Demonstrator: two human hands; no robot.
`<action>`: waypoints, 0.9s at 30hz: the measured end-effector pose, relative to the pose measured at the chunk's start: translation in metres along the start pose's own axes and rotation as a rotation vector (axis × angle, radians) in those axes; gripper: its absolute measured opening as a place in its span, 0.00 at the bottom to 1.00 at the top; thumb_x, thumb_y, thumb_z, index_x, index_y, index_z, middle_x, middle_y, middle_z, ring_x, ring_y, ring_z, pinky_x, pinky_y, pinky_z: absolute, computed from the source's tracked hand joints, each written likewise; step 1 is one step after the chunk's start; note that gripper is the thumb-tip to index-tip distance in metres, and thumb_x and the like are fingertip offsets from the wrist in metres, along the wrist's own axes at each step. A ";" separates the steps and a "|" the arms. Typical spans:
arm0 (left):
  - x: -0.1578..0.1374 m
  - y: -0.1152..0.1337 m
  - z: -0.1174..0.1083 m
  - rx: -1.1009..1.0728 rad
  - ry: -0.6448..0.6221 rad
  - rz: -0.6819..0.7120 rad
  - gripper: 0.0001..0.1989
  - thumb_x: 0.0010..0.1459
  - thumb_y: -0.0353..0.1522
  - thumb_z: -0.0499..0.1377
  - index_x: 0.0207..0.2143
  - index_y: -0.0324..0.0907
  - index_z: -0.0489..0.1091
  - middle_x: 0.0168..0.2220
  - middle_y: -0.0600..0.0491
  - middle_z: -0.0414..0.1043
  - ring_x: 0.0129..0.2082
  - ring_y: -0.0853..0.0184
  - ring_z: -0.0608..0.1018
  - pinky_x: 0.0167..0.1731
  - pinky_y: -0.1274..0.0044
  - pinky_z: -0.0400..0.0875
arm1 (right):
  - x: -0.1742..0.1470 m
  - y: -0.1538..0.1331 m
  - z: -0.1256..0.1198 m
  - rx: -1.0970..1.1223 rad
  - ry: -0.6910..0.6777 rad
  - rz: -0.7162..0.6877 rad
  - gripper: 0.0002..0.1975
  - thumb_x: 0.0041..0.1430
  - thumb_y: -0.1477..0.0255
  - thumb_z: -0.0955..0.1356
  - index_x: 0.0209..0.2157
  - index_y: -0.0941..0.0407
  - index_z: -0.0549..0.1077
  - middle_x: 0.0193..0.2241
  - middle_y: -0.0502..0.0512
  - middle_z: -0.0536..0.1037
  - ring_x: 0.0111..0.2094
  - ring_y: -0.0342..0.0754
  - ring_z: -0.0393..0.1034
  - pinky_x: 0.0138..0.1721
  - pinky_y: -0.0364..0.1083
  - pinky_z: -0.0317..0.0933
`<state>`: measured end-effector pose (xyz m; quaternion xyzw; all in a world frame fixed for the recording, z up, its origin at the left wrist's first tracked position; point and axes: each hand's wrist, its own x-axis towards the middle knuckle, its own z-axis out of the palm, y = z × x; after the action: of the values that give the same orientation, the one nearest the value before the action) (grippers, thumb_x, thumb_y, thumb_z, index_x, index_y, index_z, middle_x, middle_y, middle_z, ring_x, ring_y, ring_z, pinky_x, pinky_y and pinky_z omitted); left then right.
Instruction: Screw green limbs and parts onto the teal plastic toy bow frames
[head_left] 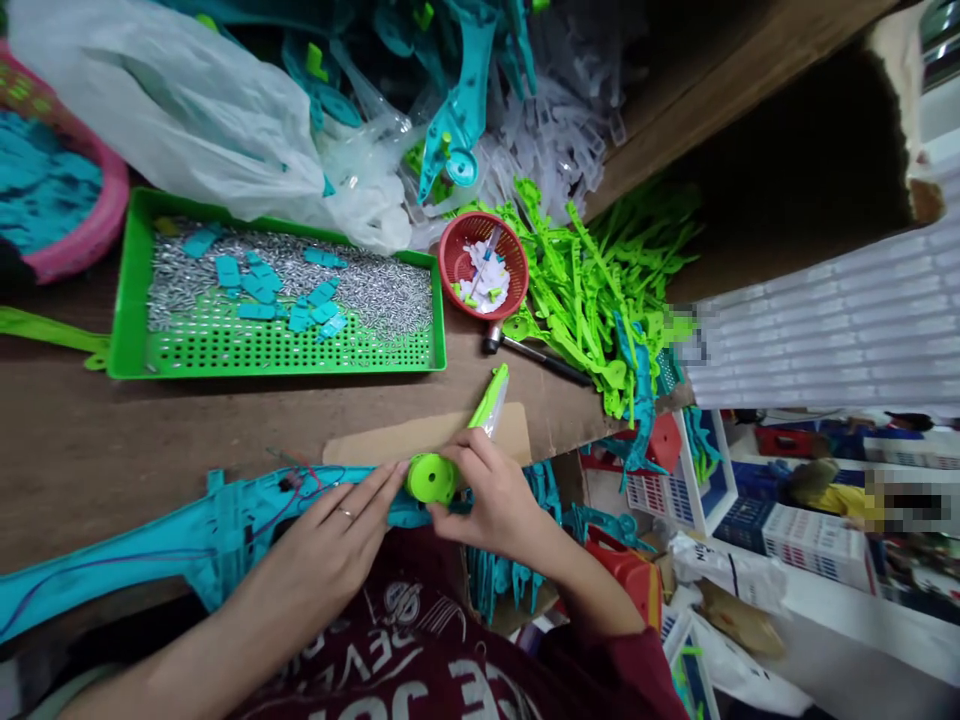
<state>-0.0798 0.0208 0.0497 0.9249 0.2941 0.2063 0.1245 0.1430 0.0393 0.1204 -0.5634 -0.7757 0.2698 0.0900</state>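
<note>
A long blue plastic body [157, 545] with thin red and purple wires lies along the table's near edge. At its right end sits a lime-green part with a round cap [430, 478] and a small centre hole. My left hand [352, 520] lies over the blue body with its fingers together, tips against the green cap; its thumb is hidden. From the other side, my right hand [487, 495] grips the green part between thumb and bent fingers. Beyond the right fingers, a green and clear blade-shaped piece [491, 400] points away over a cardboard strip [514, 430].
A green tray [277, 372] holds many screws and small blue pieces. Beside it stand a red basket [450, 285] of white bits and a black-handled hammer [544, 360]. Lime-green parts [577, 300] pile up at right, near a white bag [172, 110] and pink basket [112, 210].
</note>
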 end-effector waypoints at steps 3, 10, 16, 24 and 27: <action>0.001 -0.001 -0.001 -0.009 0.020 0.005 0.23 0.62 0.23 0.43 0.52 0.28 0.72 0.63 0.37 0.65 0.63 0.55 0.66 0.51 0.66 0.64 | -0.001 -0.001 -0.002 0.009 0.002 -0.007 0.21 0.55 0.68 0.70 0.50 0.57 0.67 0.44 0.60 0.71 0.42 0.51 0.70 0.40 0.48 0.70; 0.004 -0.002 -0.005 -0.037 0.018 -0.004 0.23 0.63 0.22 0.43 0.47 0.33 0.76 0.61 0.40 0.67 0.61 0.56 0.69 0.50 0.66 0.65 | -0.002 -0.002 -0.002 -0.015 -0.058 -0.012 0.20 0.59 0.67 0.71 0.50 0.58 0.66 0.43 0.61 0.71 0.41 0.52 0.69 0.41 0.50 0.70; 0.001 -0.001 -0.004 -0.030 0.020 -0.035 0.22 0.66 0.24 0.43 0.48 0.32 0.75 0.62 0.40 0.66 0.61 0.55 0.69 0.54 0.64 0.64 | 0.000 0.000 -0.001 0.029 -0.049 -0.035 0.20 0.59 0.67 0.71 0.50 0.59 0.67 0.43 0.61 0.70 0.42 0.52 0.69 0.43 0.51 0.70; 0.000 -0.003 -0.004 -0.010 -0.002 -0.010 0.21 0.65 0.23 0.44 0.49 0.31 0.75 0.63 0.39 0.65 0.63 0.54 0.67 0.56 0.64 0.63 | -0.006 0.009 -0.002 0.240 0.172 -0.031 0.20 0.55 0.67 0.72 0.48 0.57 0.68 0.44 0.60 0.70 0.43 0.51 0.70 0.39 0.48 0.71; 0.001 -0.003 -0.005 -0.005 -0.008 -0.010 0.21 0.64 0.23 0.45 0.49 0.32 0.75 0.63 0.39 0.64 0.62 0.55 0.68 0.55 0.64 0.64 | -0.011 0.008 -0.011 0.276 0.305 -0.003 0.21 0.53 0.66 0.73 0.47 0.55 0.69 0.44 0.61 0.71 0.42 0.52 0.71 0.35 0.49 0.71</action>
<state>-0.0827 0.0241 0.0537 0.9239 0.2978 0.2028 0.1289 0.1581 0.0340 0.1271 -0.5789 -0.7096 0.2850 0.2831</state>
